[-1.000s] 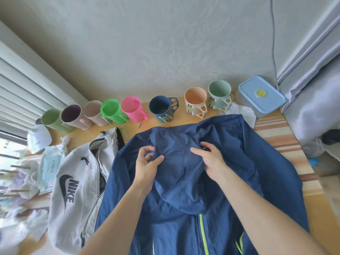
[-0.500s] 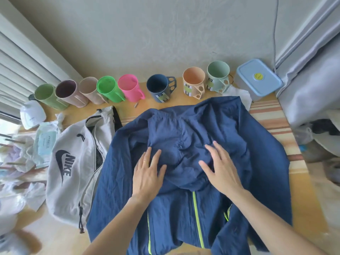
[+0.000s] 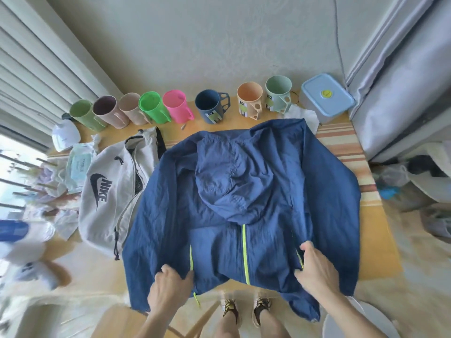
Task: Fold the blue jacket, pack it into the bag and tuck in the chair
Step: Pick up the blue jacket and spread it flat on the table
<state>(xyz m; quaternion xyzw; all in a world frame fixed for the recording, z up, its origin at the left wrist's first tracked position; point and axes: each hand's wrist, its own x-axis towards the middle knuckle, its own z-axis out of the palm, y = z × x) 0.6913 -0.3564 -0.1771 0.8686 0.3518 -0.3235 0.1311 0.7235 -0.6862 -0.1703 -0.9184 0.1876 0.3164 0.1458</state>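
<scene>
The blue jacket [image 3: 244, 191] lies spread front-up on the wooden table [image 3: 380, 252], its hood folded down over the chest and its lime zip running to the hem. My left hand [image 3: 170, 286] pinches the jacket's lower left front near a lime pocket zip. My right hand [image 3: 314, 269] grips the lower right front by the other pocket. The hem hangs over the table's near edge. A light grey Nike bag [image 3: 114, 191] lies flat just left of the jacket, its zip open. A wooden chair part [image 3: 117, 323] shows at the bottom left below the table edge.
Several coloured mugs [image 3: 175, 108] line the table's back edge along the wall. A blue-lidded box [image 3: 325, 97] stands at the back right beside a white tissue [image 3: 305, 115]. Wipes and clutter [image 3: 73, 164] crowd the left side. My feet [image 3: 246, 311] stand below the near edge.
Both hands left the hood, pressed it flat, then slid down to the jacket's lower front and closed on the fabric. The view pulled back, showing the hem and floor.
</scene>
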